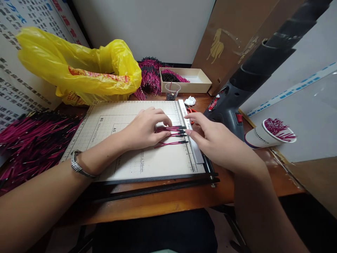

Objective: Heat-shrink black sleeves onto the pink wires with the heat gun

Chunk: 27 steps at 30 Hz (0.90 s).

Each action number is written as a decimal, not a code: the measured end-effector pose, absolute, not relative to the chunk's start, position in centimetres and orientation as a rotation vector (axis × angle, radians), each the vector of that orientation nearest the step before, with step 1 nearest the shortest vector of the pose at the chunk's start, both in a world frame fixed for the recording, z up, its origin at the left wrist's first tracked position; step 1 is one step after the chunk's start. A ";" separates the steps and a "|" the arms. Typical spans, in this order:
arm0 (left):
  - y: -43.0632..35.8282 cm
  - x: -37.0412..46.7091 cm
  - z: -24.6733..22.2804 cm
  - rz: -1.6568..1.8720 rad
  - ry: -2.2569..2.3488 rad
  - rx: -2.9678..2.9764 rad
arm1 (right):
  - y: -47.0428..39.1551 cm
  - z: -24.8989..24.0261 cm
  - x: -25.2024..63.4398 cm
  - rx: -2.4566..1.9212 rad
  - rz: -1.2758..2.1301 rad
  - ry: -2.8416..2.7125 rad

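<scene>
Presently our left hand [150, 127] narrowly grips magenta wires [173, 143], black tips [183, 142] at the rail [195, 151] along the right edge of the paper trimmer [123, 109]; our right hand [219, 142], thumb and forefinger parted, sits beside. We judge: aligning; next calls for level tips.

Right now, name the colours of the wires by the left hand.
The wires are magenta with black ends; the head view shows it.
</scene>
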State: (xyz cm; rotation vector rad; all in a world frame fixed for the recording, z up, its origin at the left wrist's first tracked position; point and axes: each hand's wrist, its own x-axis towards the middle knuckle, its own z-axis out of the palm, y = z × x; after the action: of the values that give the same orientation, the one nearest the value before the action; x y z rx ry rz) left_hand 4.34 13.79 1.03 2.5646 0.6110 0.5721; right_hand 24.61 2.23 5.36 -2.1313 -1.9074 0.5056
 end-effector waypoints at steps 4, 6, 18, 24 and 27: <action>14.0 4.3 0.9 0.579 0.637 2.534 | 2.8 5.1 25.2 -2.137 0.458 -1.995; 14.1 4.3 0.9 0.581 0.653 2.523 | 3.2 5.4 25.6 -2.187 0.396 -2.064; 14.0 4.5 1.0 0.557 0.655 2.476 | 5.0 9.7 24.7 -2.365 0.371 -2.470; 14.1 4.6 1.0 0.545 0.643 2.458 | 5.5 9.2 25.8 -2.269 0.371 -2.522; 14.1 4.6 1.0 0.529 0.648 2.443 | 6.0 9.6 25.8 -2.188 0.434 -2.596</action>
State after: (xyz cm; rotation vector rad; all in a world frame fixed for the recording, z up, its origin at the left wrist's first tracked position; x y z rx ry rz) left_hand 4.56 14.14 1.02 2.4426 0.6483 0.5293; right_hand 25.80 5.96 9.63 -2.1877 -2.5958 0.4337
